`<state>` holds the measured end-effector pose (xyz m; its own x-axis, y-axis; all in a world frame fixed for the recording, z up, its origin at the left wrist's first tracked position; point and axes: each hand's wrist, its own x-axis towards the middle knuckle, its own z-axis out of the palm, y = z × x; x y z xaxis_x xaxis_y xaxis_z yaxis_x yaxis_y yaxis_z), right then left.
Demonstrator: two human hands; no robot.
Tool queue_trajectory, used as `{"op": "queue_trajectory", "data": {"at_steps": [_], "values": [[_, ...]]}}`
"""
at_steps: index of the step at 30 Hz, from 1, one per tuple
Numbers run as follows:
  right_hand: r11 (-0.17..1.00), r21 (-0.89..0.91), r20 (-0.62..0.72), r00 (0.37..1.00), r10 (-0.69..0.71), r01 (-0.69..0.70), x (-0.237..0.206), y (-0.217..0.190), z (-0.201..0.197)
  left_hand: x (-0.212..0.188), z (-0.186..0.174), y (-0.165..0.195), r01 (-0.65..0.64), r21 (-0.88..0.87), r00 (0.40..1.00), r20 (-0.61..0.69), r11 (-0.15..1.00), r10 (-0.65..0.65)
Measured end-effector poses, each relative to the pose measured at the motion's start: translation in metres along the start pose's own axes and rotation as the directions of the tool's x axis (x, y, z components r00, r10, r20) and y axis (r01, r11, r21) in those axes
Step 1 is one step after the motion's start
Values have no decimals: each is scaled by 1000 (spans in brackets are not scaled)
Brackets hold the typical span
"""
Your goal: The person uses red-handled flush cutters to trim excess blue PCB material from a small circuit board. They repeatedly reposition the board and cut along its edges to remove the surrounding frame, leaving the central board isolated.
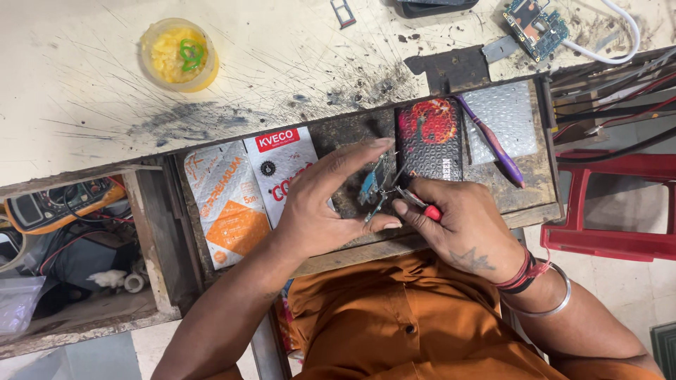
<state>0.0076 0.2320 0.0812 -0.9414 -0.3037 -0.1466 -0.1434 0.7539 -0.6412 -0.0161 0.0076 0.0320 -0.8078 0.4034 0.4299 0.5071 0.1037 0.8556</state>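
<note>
Head view: small circuit board (372,187) is pinched in the left hand (320,204) over the open drawer's front edge (422,236), red-handled tweezers (417,203) gripped in the right hand (461,225), tip on board; component work under way, steady fine placement judged necessary.

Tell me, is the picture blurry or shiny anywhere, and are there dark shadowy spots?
Head view: the light is soft and even, with no hard glare; the left hand and right hand look sharp, though the small circuit board they hold is too tiny for detail. The open compartment with the multimeter sits in shadow, and the worktop edges bend slightly from the wide lens.
</note>
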Motion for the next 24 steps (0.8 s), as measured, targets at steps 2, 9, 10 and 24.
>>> {"op": "queue_trajectory", "data": {"at_steps": [2, 9, 10, 24], "values": [[1000, -1, 48, 999, 20, -20, 0, 0, 0, 1, 0, -1, -40, -12, 999, -1, 999, 40], [989, 141, 167, 986, 18, -42, 0, 1, -4, 0, 2, -1, -51, 4, 999, -7, 999, 51], [990, 134, 176, 984, 26, -50, 0, 1, -4, 0, 2, 0, -61, 20, 998, -23, 998, 61], [993, 115, 216, 976, -4, -21, -5, -1, -9, 1, -6, 9, -4, -66, 1000, 31, 998, 6]]}}
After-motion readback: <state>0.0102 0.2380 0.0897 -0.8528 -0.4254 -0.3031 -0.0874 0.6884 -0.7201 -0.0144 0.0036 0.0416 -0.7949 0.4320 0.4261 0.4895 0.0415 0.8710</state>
